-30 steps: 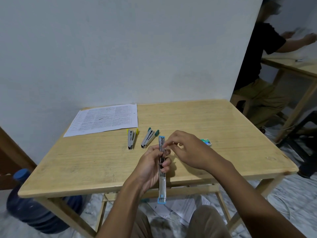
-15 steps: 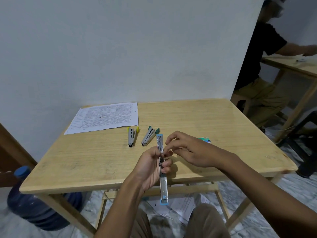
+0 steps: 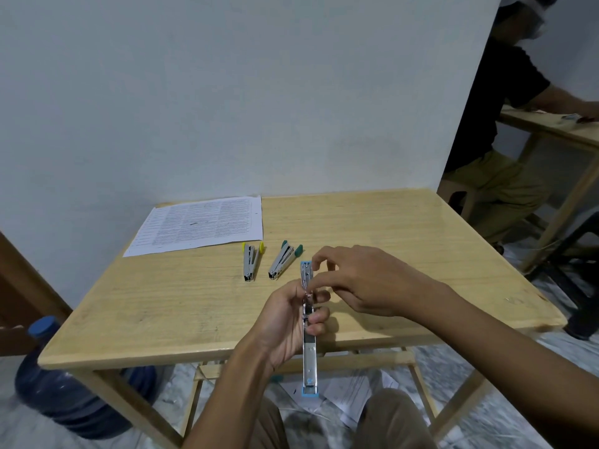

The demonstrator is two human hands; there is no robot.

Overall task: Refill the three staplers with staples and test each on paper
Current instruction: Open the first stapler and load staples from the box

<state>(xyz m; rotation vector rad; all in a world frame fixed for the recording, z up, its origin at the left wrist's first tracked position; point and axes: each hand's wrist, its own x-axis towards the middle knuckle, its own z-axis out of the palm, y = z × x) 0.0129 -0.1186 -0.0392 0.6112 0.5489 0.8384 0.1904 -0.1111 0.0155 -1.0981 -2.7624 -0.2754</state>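
Note:
My left hand [image 3: 288,322] grips a blue stapler [image 3: 308,358] that is swung fully open into one long metal strip, pointing away from me over the table's front edge. My right hand [image 3: 359,280] hovers at the strip's far half, thumb and forefinger pinched close to the metal channel; whether staples are between them I cannot tell. A yellow stapler [image 3: 251,264] and a green stapler [image 3: 283,259] lie shut side by side on the wooden table [image 3: 405,228]. A printed paper sheet [image 3: 201,223] lies at the back left. The staple box is hidden behind my right hand.
The table stands against a white wall. A blue water jug [image 3: 55,384] sits on the floor at the left, and loose papers [image 3: 353,396] lie under the table. Another person [image 3: 505,131] sits at a second table at the right.
My right hand has shifted slightly left and now covers the staple box that showed beside it before. The open blue stapler stays in my left hand.

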